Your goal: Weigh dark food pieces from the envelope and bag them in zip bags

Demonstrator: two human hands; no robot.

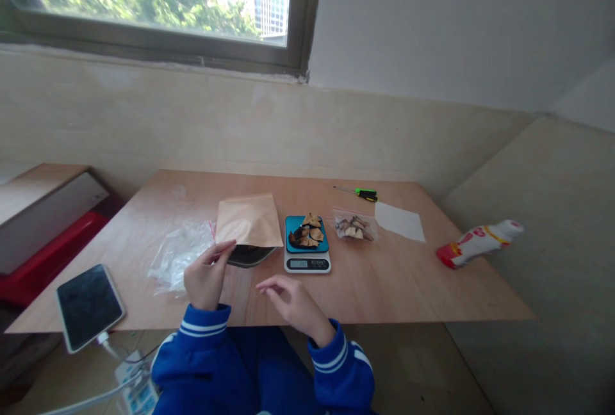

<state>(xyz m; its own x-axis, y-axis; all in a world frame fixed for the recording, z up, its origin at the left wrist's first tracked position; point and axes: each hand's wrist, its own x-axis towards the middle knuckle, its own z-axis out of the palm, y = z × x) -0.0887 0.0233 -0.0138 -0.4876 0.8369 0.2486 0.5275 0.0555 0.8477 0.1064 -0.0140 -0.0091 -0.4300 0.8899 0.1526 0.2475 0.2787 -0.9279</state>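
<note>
My left hand [206, 277] is raised over the near table edge, thumb and fingers pinched on the mouth of a clear plastic bag [180, 255] that lies crumpled to its left. Just beyond the fingers a brown paper bag [248, 221] rests over a dark bowl [250, 255]. My right hand [291, 300] hovers empty with loosely curled, parted fingers in front of a small digital scale [307, 263]. The scale's blue top carries a pile of dried brown pieces [306, 232]. A small clear bag with similar pieces [354, 228] lies right of the scale.
On the wooden table [408, 274]: a phone [89, 306] at the near left corner with a cable, a white sheet [400, 221], a green-handled screwdriver [362, 194], and a red-and-white bottle [478, 243] on its side at the right edge. A red box [43, 255] stands left.
</note>
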